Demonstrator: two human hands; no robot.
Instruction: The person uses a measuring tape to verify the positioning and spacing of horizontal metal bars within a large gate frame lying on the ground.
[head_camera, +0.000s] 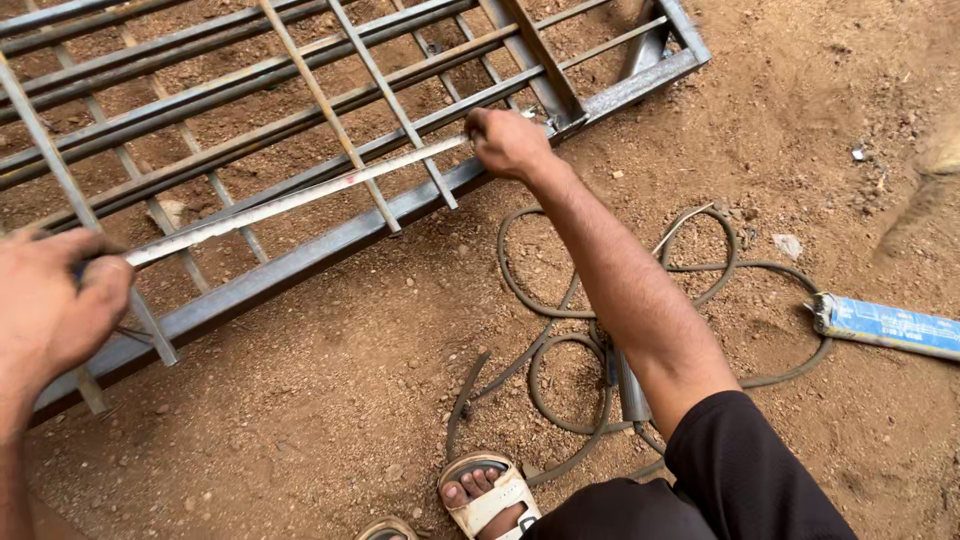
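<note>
**Two hands stretching a measuring tape along a steel grille frame**

Two bare hands hold the opposite ends of one measuring tape (290, 201). The right hand (508, 143), at upper centre, is closed in a fist with the fingers curled down, pinning the far end of the tape against the frame close to a corner joint. The left hand (50, 300), at the left edge, is likewise closed, its thumb and fingers pinched around the near end of the tape; what lies inside the grip is hidden. Between the two hands the pale tape runs taut and straight, slanting from lower left to upper right, just above and roughly parallel to the outer rail of the steel grille (300, 255). The grille lies flat on the dirt ground (330, 400): a rectangular tube frame filled with thinner bars that cross one another at angles. Beneath the right forearm, a dark cable (545, 300) lies in loose loops on the soil, well apart from the tape. Right of the loops rests a flat blue packet (890, 325). At the bottom edge a sandalled foot (485, 497) shows, toes pointing toward the cable, beside a black garment (740, 470) covering the person's own limb.
</note>
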